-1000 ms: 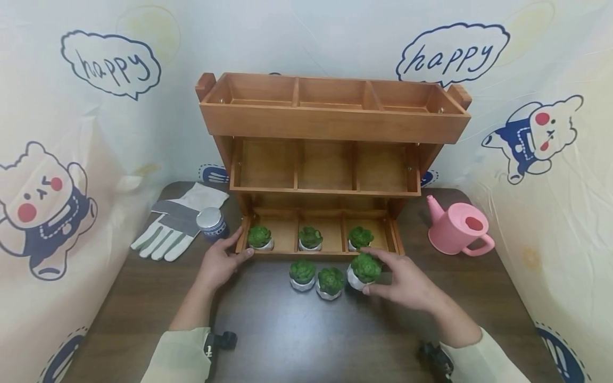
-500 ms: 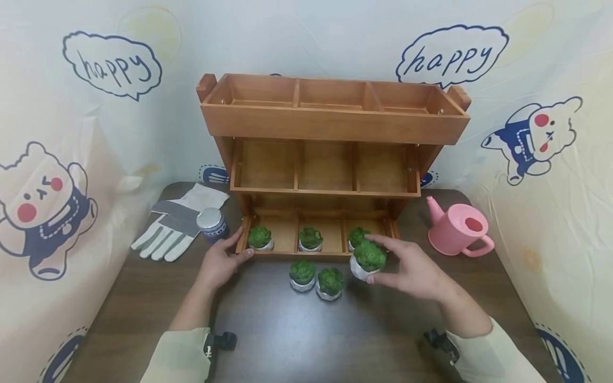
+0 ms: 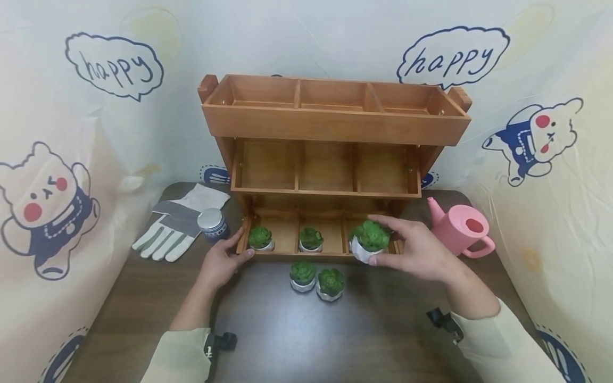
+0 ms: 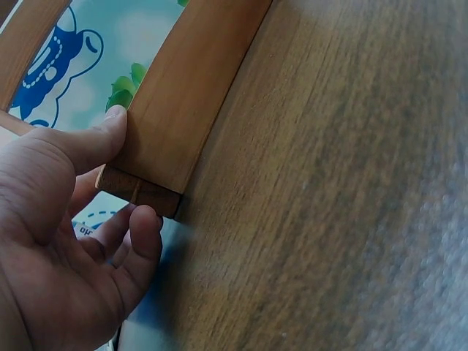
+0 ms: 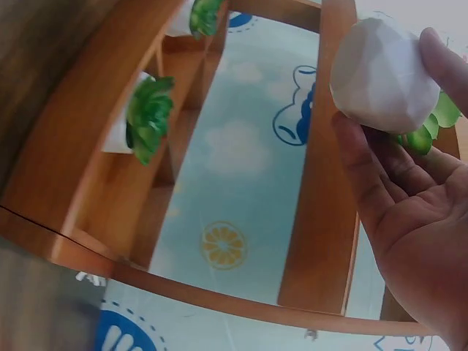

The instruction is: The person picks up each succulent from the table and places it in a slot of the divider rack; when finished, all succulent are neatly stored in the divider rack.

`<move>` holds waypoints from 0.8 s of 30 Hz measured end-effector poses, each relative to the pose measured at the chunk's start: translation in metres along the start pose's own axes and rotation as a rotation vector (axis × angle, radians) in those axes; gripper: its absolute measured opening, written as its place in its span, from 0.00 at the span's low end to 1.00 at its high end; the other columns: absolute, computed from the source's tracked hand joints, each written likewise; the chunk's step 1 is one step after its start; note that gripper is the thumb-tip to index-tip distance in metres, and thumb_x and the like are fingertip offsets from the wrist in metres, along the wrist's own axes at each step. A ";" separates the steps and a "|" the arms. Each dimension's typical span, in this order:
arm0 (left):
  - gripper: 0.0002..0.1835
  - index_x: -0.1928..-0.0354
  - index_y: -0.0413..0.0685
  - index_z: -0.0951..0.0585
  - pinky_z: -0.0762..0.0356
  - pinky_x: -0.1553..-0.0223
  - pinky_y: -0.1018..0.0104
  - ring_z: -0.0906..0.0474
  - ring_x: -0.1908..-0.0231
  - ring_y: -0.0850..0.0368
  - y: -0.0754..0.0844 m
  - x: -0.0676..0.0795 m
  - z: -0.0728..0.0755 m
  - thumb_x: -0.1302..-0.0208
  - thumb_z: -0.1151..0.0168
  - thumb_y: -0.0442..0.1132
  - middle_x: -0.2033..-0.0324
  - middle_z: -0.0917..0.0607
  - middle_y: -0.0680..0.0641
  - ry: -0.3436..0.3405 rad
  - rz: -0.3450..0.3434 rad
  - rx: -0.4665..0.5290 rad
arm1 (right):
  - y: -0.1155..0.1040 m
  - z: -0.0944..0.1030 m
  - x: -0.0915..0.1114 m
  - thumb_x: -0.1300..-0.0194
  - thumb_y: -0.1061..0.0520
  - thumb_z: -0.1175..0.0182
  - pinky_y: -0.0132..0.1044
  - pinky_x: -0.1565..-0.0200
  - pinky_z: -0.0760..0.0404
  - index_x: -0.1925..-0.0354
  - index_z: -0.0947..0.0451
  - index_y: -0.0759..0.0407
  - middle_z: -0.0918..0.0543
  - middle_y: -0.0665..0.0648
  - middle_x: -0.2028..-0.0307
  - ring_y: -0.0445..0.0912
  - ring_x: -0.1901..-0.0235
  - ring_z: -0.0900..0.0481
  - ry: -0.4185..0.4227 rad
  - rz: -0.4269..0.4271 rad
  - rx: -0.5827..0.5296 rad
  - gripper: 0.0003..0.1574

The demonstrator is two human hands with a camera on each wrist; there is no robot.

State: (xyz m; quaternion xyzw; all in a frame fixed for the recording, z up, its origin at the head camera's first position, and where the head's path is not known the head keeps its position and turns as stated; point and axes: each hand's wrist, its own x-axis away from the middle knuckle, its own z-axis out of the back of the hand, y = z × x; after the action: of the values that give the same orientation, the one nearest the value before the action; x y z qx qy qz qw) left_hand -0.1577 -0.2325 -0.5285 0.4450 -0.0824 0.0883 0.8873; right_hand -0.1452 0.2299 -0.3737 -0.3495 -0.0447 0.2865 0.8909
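My right hand (image 3: pixel 423 250) holds a small artificial succulent (image 3: pixel 372 236) in a white faceted pot between thumb and fingers. The held plant overlaps the bottom tier's right compartment in the head view. In the right wrist view its pot (image 5: pixel 384 77) is raised beside the middle tier's front board. My left hand (image 3: pixel 221 263) grips the bottom tier's left front corner, thumb on the front board (image 4: pixel 183 95). Potted succulents sit in the bottom tier's left (image 3: pixel 261 237) and middle (image 3: pixel 311 239) compartments; one in the right (image 5: pixel 150 117) is hidden in the head view.
The three-tier wooden shelf (image 3: pixel 335 125) stands at the table's back. Two more potted succulents, one left (image 3: pixel 302 274) and one right (image 3: pixel 330 284), are before it. A pink watering can (image 3: pixel 460 229) stands right; gloves (image 3: pixel 167 234) and a lidded blue-and-white jar (image 3: pixel 212 223) lie left.
My right hand has lifted the succulent from near the table in front of the shelf, up and slightly right, over the bottom tier's right compartment. My left hand has stayed put.
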 end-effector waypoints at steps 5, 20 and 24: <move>0.46 0.21 0.66 0.35 0.21 0.68 0.59 0.21 0.70 0.50 0.001 0.000 0.000 0.38 0.27 0.62 0.37 0.29 0.34 -0.004 0.010 0.006 | -0.005 0.011 -0.008 0.46 0.39 0.20 0.45 0.53 0.14 0.27 0.28 0.47 0.14 0.47 0.47 0.42 0.54 0.16 0.025 -0.019 0.033 0.53; 0.45 0.21 0.66 0.35 0.21 0.68 0.59 0.21 0.70 0.49 0.000 0.000 -0.001 0.38 0.27 0.62 0.36 0.30 0.33 0.004 0.015 0.013 | -0.012 0.041 -0.030 0.45 0.43 0.19 0.41 0.57 0.16 0.28 0.27 0.43 0.16 0.48 0.49 0.48 0.55 0.20 0.161 -0.067 0.036 0.49; 0.45 0.21 0.66 0.35 0.20 0.68 0.59 0.21 0.71 0.50 -0.001 0.000 -0.001 0.37 0.27 0.61 0.37 0.29 0.34 0.008 0.011 0.016 | -0.010 0.047 -0.038 0.44 0.41 0.20 0.43 0.57 0.17 0.28 0.28 0.44 0.16 0.51 0.48 0.51 0.54 0.20 0.180 -0.095 0.052 0.49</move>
State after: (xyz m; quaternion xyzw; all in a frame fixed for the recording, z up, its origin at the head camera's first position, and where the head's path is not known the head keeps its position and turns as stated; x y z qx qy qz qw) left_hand -0.1577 -0.2319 -0.5300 0.4512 -0.0807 0.0957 0.8836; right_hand -0.1854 0.2310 -0.3270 -0.3479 0.0263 0.2124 0.9128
